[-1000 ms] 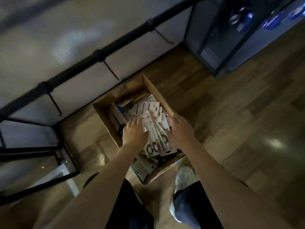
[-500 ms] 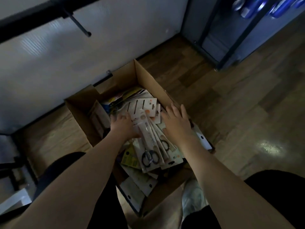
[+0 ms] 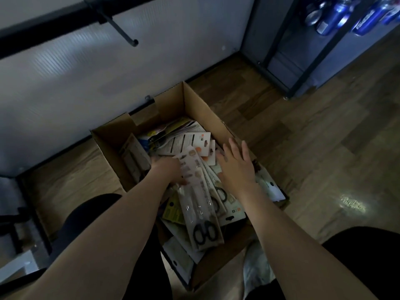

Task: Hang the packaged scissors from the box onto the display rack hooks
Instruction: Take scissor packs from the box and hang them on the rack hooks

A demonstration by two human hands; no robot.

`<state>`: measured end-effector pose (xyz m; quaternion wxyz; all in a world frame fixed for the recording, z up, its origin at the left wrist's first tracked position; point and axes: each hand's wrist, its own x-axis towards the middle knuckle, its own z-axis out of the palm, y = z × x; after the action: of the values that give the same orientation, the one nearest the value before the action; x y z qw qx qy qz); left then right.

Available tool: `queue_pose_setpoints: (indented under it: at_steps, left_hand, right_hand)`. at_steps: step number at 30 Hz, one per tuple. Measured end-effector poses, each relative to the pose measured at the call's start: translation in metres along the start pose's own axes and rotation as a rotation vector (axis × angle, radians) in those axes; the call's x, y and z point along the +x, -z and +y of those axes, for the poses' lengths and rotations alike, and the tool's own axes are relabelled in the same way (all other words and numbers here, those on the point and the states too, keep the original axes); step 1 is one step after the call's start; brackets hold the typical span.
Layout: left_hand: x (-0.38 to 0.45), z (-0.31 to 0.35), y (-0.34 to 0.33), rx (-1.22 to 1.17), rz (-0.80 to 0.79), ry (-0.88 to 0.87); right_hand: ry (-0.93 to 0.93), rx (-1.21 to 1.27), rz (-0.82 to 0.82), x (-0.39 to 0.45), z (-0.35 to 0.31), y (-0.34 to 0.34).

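Since half a second ago the right hand [image 3: 237,167] has lifted off the pile, fingers spread and holding nothing, above the cardboard box [image 3: 201,105]. At far left, a black rack bar [image 3: 43,33] carries one bare hook [image 3: 121,29] high over the box. Lower down, the left hand [image 3: 167,171] presses into the heap against the top scissors package [image 3: 199,202]; whether it grips is hidden. Packaged scissors fill the box on the wood floor [image 3: 313,159]. Print on the cards is too blurred to read. Blue goods [image 3: 337,14] hang at upper right.

Dim, soft picture (glare on floor [image 3: 352,205])
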<state>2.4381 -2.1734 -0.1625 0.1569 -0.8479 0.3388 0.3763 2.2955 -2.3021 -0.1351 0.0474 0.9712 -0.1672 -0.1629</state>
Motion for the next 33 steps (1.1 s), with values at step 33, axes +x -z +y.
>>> queue_pose_setpoints:
  at_steps: [33]
  left_hand:
    - [-0.076,-0.081,0.027,-0.325,-0.012,-0.037]
  right_hand:
    - [0.262,0.077,-0.161,0.073,-0.071,-0.012]
